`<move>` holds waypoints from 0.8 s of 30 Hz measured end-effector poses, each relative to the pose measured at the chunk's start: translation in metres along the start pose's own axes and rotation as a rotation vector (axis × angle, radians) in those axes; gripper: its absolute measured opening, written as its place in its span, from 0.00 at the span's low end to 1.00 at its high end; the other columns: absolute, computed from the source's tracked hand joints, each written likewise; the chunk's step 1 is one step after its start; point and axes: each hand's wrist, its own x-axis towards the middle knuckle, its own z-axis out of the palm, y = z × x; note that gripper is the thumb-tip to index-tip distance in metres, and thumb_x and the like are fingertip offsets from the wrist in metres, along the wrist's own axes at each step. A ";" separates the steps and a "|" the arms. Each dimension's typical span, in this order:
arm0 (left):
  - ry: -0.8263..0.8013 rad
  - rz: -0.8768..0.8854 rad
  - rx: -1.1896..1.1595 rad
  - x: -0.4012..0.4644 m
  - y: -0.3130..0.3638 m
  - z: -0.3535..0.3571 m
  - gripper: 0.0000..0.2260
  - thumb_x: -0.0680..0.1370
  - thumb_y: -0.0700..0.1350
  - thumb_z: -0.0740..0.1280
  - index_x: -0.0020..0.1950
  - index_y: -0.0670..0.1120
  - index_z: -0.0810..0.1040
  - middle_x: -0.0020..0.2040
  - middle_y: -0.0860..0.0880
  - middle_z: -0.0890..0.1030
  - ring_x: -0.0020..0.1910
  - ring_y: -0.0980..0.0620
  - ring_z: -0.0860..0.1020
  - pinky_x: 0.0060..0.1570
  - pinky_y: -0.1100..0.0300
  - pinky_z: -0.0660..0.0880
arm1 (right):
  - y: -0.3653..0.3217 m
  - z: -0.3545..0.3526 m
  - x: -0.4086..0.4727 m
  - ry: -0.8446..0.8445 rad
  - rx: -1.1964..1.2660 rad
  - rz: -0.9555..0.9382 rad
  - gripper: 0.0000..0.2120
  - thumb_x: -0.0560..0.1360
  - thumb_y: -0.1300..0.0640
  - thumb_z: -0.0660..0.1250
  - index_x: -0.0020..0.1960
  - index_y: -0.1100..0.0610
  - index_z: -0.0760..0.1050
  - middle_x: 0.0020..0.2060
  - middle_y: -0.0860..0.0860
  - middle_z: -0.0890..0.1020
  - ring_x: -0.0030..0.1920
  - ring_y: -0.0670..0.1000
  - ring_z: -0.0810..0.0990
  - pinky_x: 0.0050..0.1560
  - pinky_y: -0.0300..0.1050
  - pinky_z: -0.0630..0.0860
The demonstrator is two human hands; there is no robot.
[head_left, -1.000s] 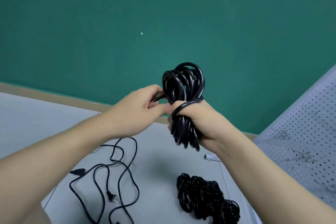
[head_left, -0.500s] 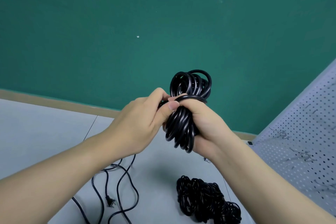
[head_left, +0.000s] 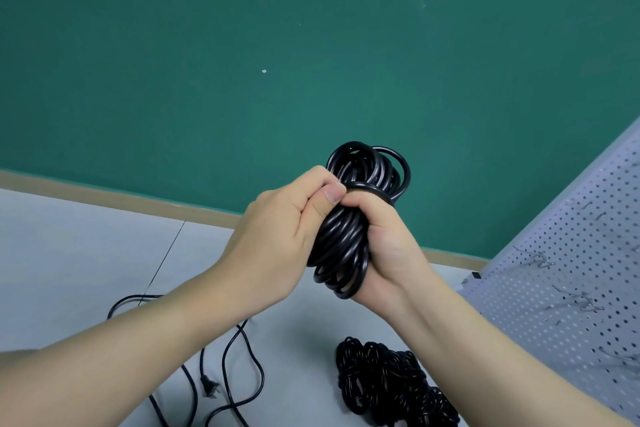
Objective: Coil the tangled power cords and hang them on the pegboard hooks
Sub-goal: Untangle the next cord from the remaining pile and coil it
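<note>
A thick black coiled power cord (head_left: 346,239) is held upright in front of me, above the table. My right hand (head_left: 388,239) grips the coil round its middle, with one turn of cord wrapped across the top of the fist. My left hand (head_left: 280,236) closes on the coil's left side, thumb pressed at the wrap; what its fingers pinch is hidden. A loose black cord (head_left: 239,371) with a plug lies uncoiled on the table at lower left. A tangled heap of black cord (head_left: 388,385) lies at lower right. The white pegboard (head_left: 568,274) with wire hooks leans at the right.
The grey table (head_left: 86,253) runs up to a green wall (head_left: 242,62) with a tan strip along its base. A seam line crosses the tabletop at left. A small dark object (head_left: 476,275) sits at the pegboard's near corner.
My left hand has closed in tighter against the coil and the right fist. The coil sits slightly lower and more upright; the view has drifted a little.
</note>
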 end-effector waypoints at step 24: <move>-0.166 -0.345 -0.170 0.015 -0.001 -0.040 0.20 0.74 0.61 0.70 0.56 0.51 0.70 0.26 0.56 0.69 0.25 0.53 0.59 0.28 0.59 0.57 | -0.016 0.011 -0.003 0.035 -0.139 -0.165 0.07 0.67 0.55 0.73 0.39 0.56 0.76 0.35 0.54 0.75 0.32 0.51 0.73 0.37 0.46 0.74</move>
